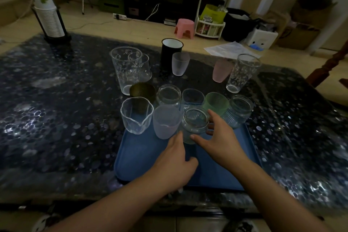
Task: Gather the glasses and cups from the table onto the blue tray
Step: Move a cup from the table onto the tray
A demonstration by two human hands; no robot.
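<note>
1. The blue tray (143, 158) lies at the near table edge. Its near half is bare, and the cups are packed along its far half; this is judged to keep room free for later arrivals.
2. The left hand (175, 164) is seen over the tray with fingers loosely curled and nothing held; its forefinger reaches toward the base of the ribbed jar (194, 125). Contact cannot be confirmed in the dim light.
3. The right hand (218, 137) is spread wide around the ribbed jar, thumb in front and fingers behind. It is judged that the jar is being set down or nudged tight against the frosted cup (165, 121).
4. On or at the far edge of the tray are noted: a heart-shaped glass (136, 117), a dark bowl (142, 91), a clear jar (168, 95), a bluish glass (192, 98), a green cup (215, 102) and a second ribbed jar (240, 109). They are set rim to rim, apparently to save space.
5. Off the tray and yet to be gathered: a tall printed glass (126, 69), a black mug (171, 53), a small frosted glass (179, 64), a pink cup (221, 70) and another printed glass (243, 72).
6. Cartoon cat figures are printed on both tall glasses. No readable writing is found.
7. A stack of paper cups (48, 15) stands in a holder at the far left corner.
</note>
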